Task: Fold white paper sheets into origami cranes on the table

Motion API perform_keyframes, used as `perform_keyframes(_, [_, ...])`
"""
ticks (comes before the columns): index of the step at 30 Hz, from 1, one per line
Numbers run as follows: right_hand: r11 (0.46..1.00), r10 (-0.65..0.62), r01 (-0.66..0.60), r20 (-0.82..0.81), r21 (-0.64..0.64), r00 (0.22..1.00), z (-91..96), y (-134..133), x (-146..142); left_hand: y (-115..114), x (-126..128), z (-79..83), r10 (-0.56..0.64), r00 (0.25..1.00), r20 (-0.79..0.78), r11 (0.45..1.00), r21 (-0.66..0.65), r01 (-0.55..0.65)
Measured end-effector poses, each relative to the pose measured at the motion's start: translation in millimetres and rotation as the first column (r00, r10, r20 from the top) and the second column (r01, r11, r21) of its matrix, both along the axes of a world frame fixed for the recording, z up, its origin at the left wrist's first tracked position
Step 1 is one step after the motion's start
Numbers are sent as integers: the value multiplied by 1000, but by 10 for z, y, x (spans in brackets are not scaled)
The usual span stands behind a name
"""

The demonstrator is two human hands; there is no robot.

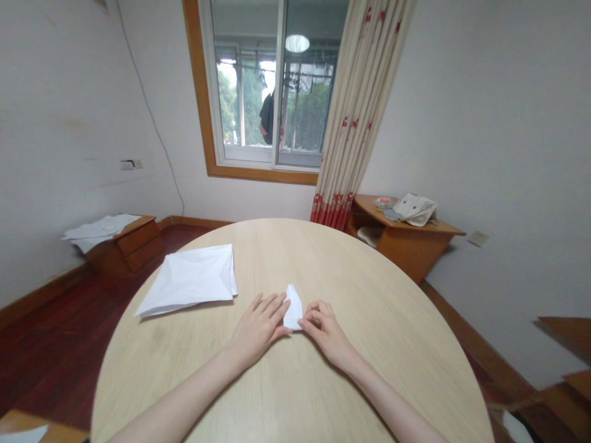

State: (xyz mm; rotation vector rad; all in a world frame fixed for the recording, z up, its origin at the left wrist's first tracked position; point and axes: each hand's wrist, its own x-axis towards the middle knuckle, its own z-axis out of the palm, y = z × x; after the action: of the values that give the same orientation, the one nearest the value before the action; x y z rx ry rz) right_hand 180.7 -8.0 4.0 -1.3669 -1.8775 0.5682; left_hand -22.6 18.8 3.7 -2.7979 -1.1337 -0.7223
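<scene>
A small piece of folded white paper (292,309), narrowing to a pointed top, lies on the round wooden table (286,394) between my hands. My left hand (262,323) rests flat on the tabletop with its fingers stretched out, the fingertips touching the paper's left edge. On the other side, my right hand (324,327) has its fingers curled, and thumb and forefinger pinch the lower right corner of the paper. Farther left on the table lies a larger stack of folded white sheets (191,278), apart from both hands.
Beyond the table are a window (277,92) and a patterned curtain (357,117). A corner cabinet (406,243) with a cloth bag (415,209) on it stands at the right. Papers cover a low drawer unit (138,243) at the left.
</scene>
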Motion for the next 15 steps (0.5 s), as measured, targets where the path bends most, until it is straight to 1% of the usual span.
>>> perform_keyframes(3, [1000, -12, 12, -13, 11, 1000, -12, 1, -11, -18, -10, 22, 28, 983, 184, 991, -136, -3])
perform_keyframes(5, [999, -21, 21, -8, 30, 1000, -21, 2, -14, -35, 0, 27, 84, 932, 352, 964, -266, 14])
perform_keyframes(6, [999, -26, 26, -5, 40, 1000, -25, 3, -14, -42, 10, 24, 120, 894, 432, 940, -338, 37])
perform_keyframes(8, [998, -28, 28, -3, 59, 1000, -30, 4, -11, -50, 42, 11, 200, 806, 557, 866, -485, 120])
perform_keyframes(10, [997, -24, 25, -4, 74, 1000, -30, 0, -9, -54, 81, -1, 279, 714, 642, 768, -595, 235])
perform_keyframes(12, [996, -20, 20, -9, 84, 1000, -28, -9, -13, -58, 116, -2, 353, 623, 698, 682, -648, 339])
perform_keyframes(13, [996, -16, 17, -13, 90, 1000, -26, -15, -17, -62, 129, 3, 386, 582, 716, 653, -657, 376])
perform_keyframes(15, [994, -6, 7, -13, 105, 1000, -24, -28, -31, -73, 144, 24, 440, 524, 729, 618, -669, 412])
